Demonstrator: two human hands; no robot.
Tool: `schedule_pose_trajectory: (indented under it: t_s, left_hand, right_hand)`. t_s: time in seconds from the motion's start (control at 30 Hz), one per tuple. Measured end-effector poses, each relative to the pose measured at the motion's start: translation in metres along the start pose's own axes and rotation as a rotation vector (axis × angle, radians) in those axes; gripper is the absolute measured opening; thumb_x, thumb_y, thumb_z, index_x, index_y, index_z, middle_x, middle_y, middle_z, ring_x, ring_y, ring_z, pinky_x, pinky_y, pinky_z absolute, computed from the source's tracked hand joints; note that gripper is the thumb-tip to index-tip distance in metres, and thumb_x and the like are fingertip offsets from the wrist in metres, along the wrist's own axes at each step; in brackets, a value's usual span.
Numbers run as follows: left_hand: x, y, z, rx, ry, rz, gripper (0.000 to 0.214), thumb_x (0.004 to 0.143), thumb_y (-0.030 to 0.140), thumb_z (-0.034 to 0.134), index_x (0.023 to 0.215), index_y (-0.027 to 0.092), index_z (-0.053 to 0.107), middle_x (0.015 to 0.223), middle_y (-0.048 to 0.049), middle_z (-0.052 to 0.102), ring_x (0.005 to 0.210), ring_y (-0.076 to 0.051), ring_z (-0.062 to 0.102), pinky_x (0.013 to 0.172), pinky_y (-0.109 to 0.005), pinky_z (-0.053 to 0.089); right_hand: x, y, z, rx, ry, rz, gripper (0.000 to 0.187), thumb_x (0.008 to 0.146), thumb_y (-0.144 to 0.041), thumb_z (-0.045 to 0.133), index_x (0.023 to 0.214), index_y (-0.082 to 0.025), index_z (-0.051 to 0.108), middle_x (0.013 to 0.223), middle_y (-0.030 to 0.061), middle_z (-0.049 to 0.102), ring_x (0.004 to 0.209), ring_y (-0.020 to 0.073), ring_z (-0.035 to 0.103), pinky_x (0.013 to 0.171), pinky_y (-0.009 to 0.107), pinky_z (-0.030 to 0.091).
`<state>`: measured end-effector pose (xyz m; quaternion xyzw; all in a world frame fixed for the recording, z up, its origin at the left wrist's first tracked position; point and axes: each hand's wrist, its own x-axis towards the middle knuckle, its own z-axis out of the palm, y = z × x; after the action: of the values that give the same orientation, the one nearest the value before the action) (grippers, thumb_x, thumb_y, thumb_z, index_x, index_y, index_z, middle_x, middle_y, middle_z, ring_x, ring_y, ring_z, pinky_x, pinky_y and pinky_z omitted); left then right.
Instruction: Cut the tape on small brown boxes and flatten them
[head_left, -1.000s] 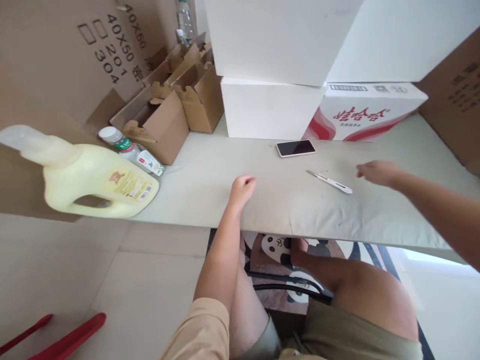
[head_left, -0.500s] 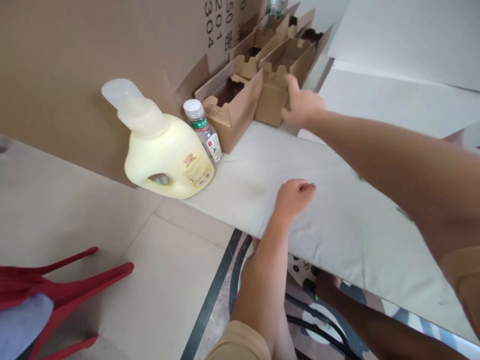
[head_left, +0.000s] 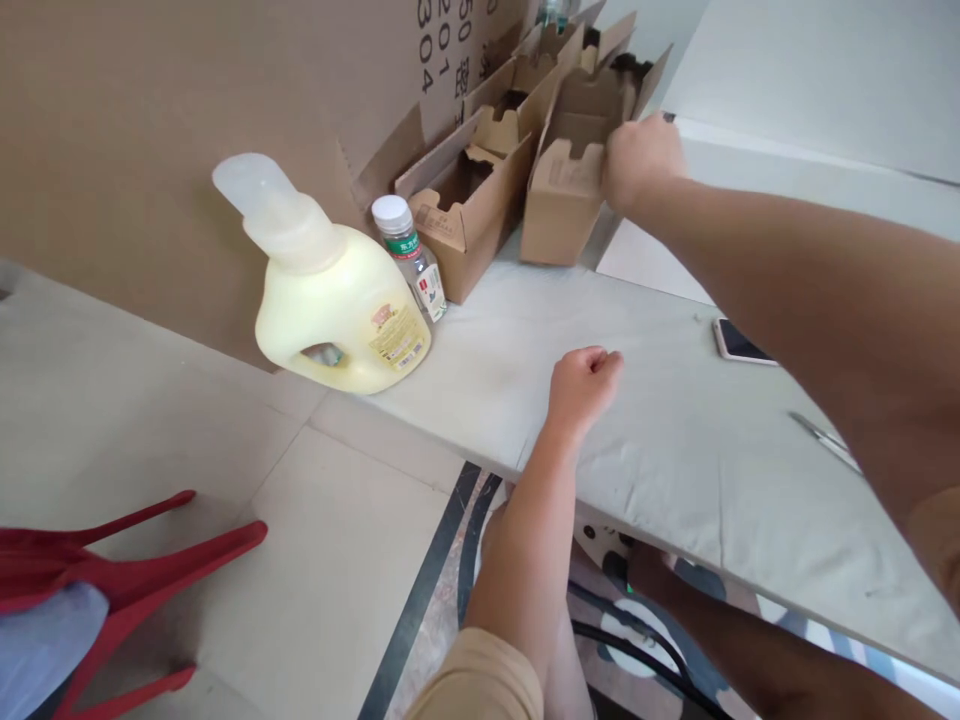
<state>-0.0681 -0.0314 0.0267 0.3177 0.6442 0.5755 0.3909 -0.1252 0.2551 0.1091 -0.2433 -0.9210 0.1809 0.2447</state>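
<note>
My right hand (head_left: 642, 160) reaches across the table and is closed on the upper edge of a small open brown cardboard box (head_left: 561, 205), which stands at the table's far side. My left hand (head_left: 581, 382) rests as a loose fist on the pale table top (head_left: 675, 440), near its front edge, with nothing visible in it. A second open cardboard box (head_left: 465, 205) stands just left of the gripped one, with more boxes behind.
A large pale yellow pump bottle (head_left: 330, 300) and a small clear bottle with a white cap (head_left: 412, 258) stand at the table's left end. A phone (head_left: 739, 343) and a thin white tool (head_left: 825, 438) lie to the right. A red chair (head_left: 112, 580) is on the floor.
My right hand has swung from the tool at the right across to the cardboard boxes and closed on one box's top edge. The view has turned left. My left fist stayed put.
</note>
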Motion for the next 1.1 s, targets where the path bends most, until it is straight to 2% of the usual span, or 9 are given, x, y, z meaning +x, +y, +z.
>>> schedule_pose_trajectory:
  t_s: [0.13,0.27,0.33,0.4,0.5,0.6,0.67,0.9,1.1]
  left_hand:
    - [-0.001,-0.001,0.006,0.005,0.296,0.217,0.044,0.089,0.027,0.055,0.056,0.022,0.026,0.054,0.0047,0.026,0.056,-0.012,0.028,0.059,-0.031,0.025]
    - [0.000,-0.004,-0.005,-0.102,0.775,0.413,0.017,0.088,0.031,0.056,0.077,0.023,0.048,0.079,-0.0014,0.051,0.082,-0.017,0.051,0.081,-0.031,0.040]
    - [0.000,-0.006,-0.011,-0.151,0.880,0.405,0.017,0.089,0.036,0.058,0.097,0.022,0.053,0.103,-0.0074,0.058,0.105,-0.020,0.054,0.096,-0.035,0.040]
    - [-0.001,-0.009,-0.011,-0.193,0.793,0.416,0.032,0.092,0.045,0.056,0.113,0.021,0.055,0.125,-0.0122,0.057,0.124,-0.023,0.052,0.107,-0.039,0.037]
    - [-0.004,-0.012,0.008,-0.215,0.329,0.541,0.049,0.094,0.060,0.050,0.121,0.021,0.061,0.135,-0.0128,0.061,0.132,-0.026,0.053,0.114,-0.042,0.037]
    - [-0.011,-0.010,0.039,-0.180,-0.174,0.662,0.053,0.093,0.065,0.048,0.116,0.022,0.070,0.132,-0.0115,0.068,0.132,-0.027,0.057,0.116,-0.046,0.039]
    - [-0.015,-0.006,0.054,-0.155,-0.325,0.723,0.053,0.093,0.065,0.049,0.115,0.024,0.074,0.134,-0.0110,0.068,0.136,-0.028,0.054,0.119,-0.050,0.036]
    - [-0.015,-0.005,0.055,-0.090,-0.356,0.740,0.079,0.087,0.083,0.031,0.111,0.023,0.078,0.135,-0.0144,0.066,0.140,-0.035,0.050,0.119,-0.056,0.035]
    - [-0.024,-0.017,0.069,0.084,-0.157,0.704,0.056,0.085,0.069,0.058,0.110,0.021,0.073,0.124,-0.0151,0.069,0.123,-0.033,0.063,0.109,-0.051,0.047]
  right_hand:
    - [-0.057,-0.063,-0.024,-0.649,-0.038,0.184,0.021,0.090,-0.031,0.061,0.086,-0.012,0.069,0.098,0.0192,0.071,0.103,0.0308,0.066,0.094,0.052,0.053]
    - [-0.158,-0.097,-0.057,-0.636,-0.005,0.124,0.020,0.088,-0.017,0.051,0.091,-0.015,0.071,0.082,0.0130,0.073,0.081,0.0248,0.069,0.076,0.040,0.054]
    - [-0.222,-0.093,-0.077,-0.573,0.097,0.104,0.025,0.084,-0.015,0.048,0.093,-0.018,0.071,0.084,0.0086,0.075,0.077,0.0222,0.069,0.072,0.036,0.053]
    - [-0.285,-0.077,-0.094,-0.408,0.257,0.085,0.025,0.082,-0.016,0.046,0.086,-0.021,0.070,0.085,0.0066,0.075,0.078,0.0234,0.070,0.071,0.037,0.052]
    - [-0.363,-0.046,-0.106,-0.168,0.496,0.250,0.019,0.083,-0.022,0.048,0.074,-0.026,0.063,0.076,0.0057,0.067,0.074,0.0266,0.066,0.069,0.042,0.049]
    - [-0.411,-0.022,-0.101,0.088,0.690,0.410,0.007,0.078,-0.033,0.059,0.074,-0.027,0.059,0.069,0.0029,0.058,0.061,0.0218,0.055,0.059,0.038,0.042]
    - [-0.428,-0.014,-0.093,0.348,0.735,0.463,0.017,0.075,-0.038,0.068,0.081,-0.028,0.056,0.071,0.0005,0.056,0.055,0.0167,0.049,0.051,0.031,0.036]
    - [-0.443,-0.006,-0.079,0.857,0.828,0.423,0.042,0.076,-0.031,0.080,0.101,-0.037,0.047,0.075,-0.0079,0.045,0.058,0.0098,0.049,0.058,0.023,0.048]
    - [-0.456,-0.006,-0.081,0.756,0.779,0.401,0.009,0.085,-0.028,0.064,0.081,-0.027,0.072,0.097,0.0041,0.067,0.102,0.0255,0.067,0.099,0.047,0.048]
